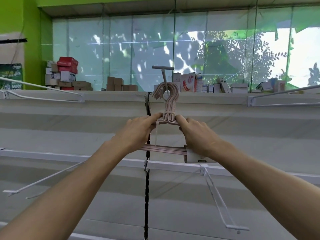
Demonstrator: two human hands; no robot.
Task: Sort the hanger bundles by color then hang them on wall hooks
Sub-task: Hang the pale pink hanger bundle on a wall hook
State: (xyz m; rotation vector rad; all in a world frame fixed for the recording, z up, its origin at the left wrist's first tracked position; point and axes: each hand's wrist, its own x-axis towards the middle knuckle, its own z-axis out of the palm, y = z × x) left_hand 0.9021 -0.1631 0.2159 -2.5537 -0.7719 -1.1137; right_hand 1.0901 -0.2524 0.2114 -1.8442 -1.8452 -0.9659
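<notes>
While you hold the pink hanger bundle (168, 104) up against the white wall panel (69, 118), its stacked hooks are looped over the grey wall hook (163, 73) that sticks out just above them, so this bundle looks hung or very nearly so. Your left hand (138, 132) grips the shoulder of the bundle just left of the tied neck, fingers curled round the wires. Your right hand (195, 134) grips the matching shoulder just right of the neck, so the two hands sit close together with only the neck between them. Below the hands, the bundle's bottom bars run across, with a white label (195, 157) at their right end.

As for progress, this one pink bundle is the only one showing. The white wire arms (216, 196) below and to either side of the bundle carry nothing. No other colours are in view, so you cannot judge the sorting from here; most of the hanging seems left to do.
</notes>
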